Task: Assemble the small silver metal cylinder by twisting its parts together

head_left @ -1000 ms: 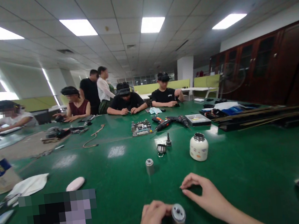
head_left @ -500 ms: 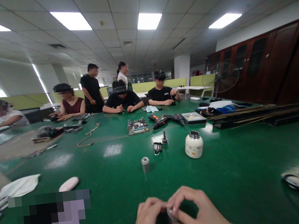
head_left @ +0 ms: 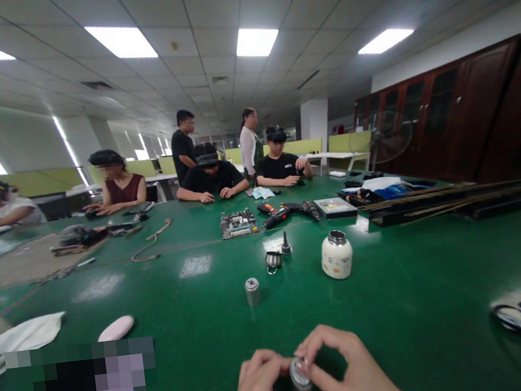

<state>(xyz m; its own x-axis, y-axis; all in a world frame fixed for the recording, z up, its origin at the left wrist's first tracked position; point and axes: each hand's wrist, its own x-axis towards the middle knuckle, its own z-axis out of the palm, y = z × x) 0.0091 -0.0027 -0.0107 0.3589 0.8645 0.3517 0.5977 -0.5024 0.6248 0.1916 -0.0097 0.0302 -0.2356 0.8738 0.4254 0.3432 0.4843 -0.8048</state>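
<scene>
Close to me, a small silver metal cylinder [head_left: 300, 376] stands between my hands. My left hand [head_left: 256, 387] curls round its left and near side, thumb and fingertips against it. From the other side my right hand [head_left: 343, 362] pinches at the cylinder's top rim, partly covering it. Beyond my hands is a similar grey metal cylinder [head_left: 253, 292], upright on the green table [head_left: 175, 356]. Behind that sit a small steel cup with a ring [head_left: 273, 260] and a dark, stemmed metal piece [head_left: 285, 245]. A cream open-necked bottle with small printed pictures [head_left: 336, 258] stands to their right.
A circuit board [head_left: 238, 223], power drills [head_left: 286, 212] and a flat box [head_left: 336, 207] lie farther back. Long thin rods [head_left: 449, 199] lie at the right. A pale pink oval object [head_left: 116, 328] and a white cloth [head_left: 25, 335] are at the left. Several people are across the table.
My right fingers have shifted slightly, so more of the cylinder's top shows. The view has tilted up a little. Two standing people in the background have moved right.
</scene>
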